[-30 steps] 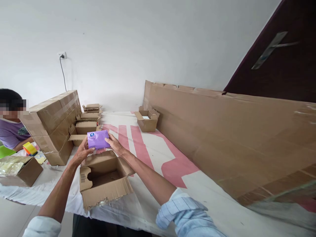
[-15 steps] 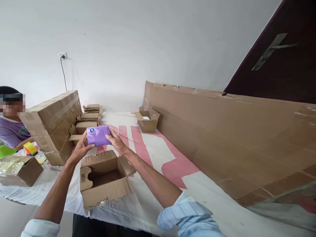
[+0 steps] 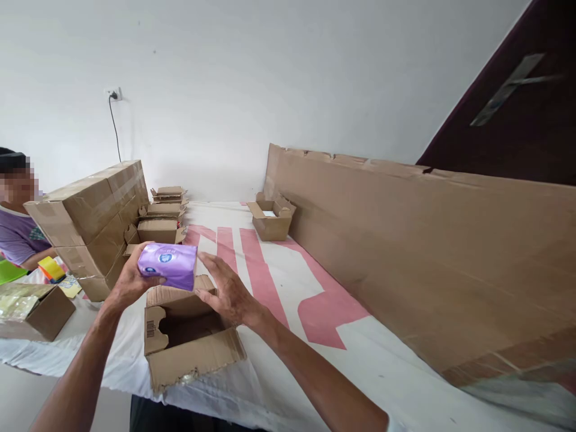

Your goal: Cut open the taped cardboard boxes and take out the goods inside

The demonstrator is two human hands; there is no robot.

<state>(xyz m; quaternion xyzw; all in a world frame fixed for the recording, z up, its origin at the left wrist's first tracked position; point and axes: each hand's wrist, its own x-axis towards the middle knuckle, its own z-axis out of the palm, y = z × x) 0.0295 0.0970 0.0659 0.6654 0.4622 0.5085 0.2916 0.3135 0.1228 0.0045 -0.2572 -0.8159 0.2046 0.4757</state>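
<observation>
A purple pack of tissues [image 3: 173,267] with round blue logos is held up by my left hand [image 3: 130,281], its thumb in front and fingers at the left end. My right hand [image 3: 229,291] is at the pack's right end, fingers apart and bent; the fingertips are close to the pack, and contact is hard to make out. Below both hands stands an open cardboard box [image 3: 198,357] with its flaps folded outward. Its dark inside is partly hidden by my right hand and the pack.
Stacked taped cartons [image 3: 90,222] stand at left, with small open boxes [image 3: 157,231] beside them. Another open box [image 3: 271,227] sits by a long cardboard panel [image 3: 382,258]. Yellow tape [image 3: 51,269], a closed carton [image 3: 36,312] and a seated person [image 3: 20,231] are further left.
The pack has turned to show another face and moved slightly left and down. My right hand has let go of its right edge and opened beside it.
</observation>
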